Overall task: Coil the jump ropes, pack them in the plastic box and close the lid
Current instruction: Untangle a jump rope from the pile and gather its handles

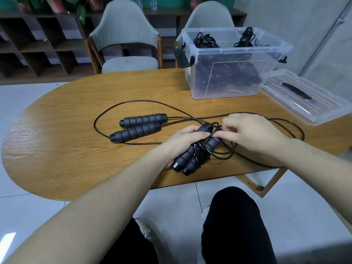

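Left hand (182, 141) is clamped on both handles (192, 157); right hand (253, 136) pinches the cord (213, 130) just above them; I'd keep wraps snug and tuck the tail under.

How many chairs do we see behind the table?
2. One chair stands behind the table's far left edge; the other chair is partly hidden behind the plastic box.

You sit at an oval wooden table (57, 141) on a pale tiled floor (297, 216). Two grey upholstered chairs (123, 35) stand at its far side. Dark open shelving (38, 50) fills the upper left of the frame, green wall (171, 2) behind, potted foliage (80, 10) on top.
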